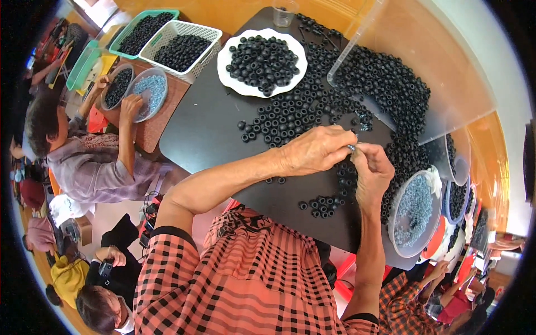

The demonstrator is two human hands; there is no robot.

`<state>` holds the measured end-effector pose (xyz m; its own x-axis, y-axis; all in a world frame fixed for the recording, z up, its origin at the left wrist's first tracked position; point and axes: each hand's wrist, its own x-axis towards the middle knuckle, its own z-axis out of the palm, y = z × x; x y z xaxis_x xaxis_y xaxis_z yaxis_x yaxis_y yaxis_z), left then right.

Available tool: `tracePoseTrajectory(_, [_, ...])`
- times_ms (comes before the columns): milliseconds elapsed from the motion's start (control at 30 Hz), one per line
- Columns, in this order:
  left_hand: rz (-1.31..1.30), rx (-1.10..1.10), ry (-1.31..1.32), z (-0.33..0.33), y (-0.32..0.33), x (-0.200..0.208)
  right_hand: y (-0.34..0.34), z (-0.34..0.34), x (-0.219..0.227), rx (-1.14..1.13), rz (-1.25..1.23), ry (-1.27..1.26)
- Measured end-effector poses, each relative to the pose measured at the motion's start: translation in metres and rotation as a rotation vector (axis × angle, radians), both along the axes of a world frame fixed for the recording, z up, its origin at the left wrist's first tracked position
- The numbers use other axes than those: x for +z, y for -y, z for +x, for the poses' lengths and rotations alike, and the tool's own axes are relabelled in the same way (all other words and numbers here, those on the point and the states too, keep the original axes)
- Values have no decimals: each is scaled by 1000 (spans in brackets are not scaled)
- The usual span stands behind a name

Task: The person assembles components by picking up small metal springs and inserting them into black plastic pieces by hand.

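Both hands meet above the dark table point(195, 134), fingertips almost touching. My left hand point(318, 149) is closed in a pinch on a small bluish piece point(351, 147) at its fingertips. My right hand point(374, 172), thumb and forefinger pressed together, closes right beside that piece; what it holds is too small to make out. Round black beads point(296, 111) with holes lie loose just beyond my hands, and a small group of them point(322, 206) sits nearer me. To the right stands a clear bowl point(396, 226) of small bluish pieces.
A white scalloped plate point(224, 76) heaped with black beads stands at the back. A tipped clear plastic bin point(446, 72) spills more beads at the right. A clear cup point(283, 17) stands at the far edge. Another person point(95, 162) works at left beside baskets point(192, 30) of beads.
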<state>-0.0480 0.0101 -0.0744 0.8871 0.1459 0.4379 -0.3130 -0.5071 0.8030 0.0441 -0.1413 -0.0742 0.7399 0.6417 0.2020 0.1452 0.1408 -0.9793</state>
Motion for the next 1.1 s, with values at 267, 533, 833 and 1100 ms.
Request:
tracePoseTrajectory(267, [6,-26,71,2,4,-3,0,-1,2,-26,-29,101])
tracePoseTrajectory(533, [-534,-195,-447,1,-1,1,4,-5,3,-80,-141,224])
tracePoseTrajectory(833, [-438,-30,-293,2,6,5,-1,1,2,77,-70,31])
tracePoseTrajectory(1100, [-434,-34,-348,1,9,18,1,6,3,119,-5,-132])
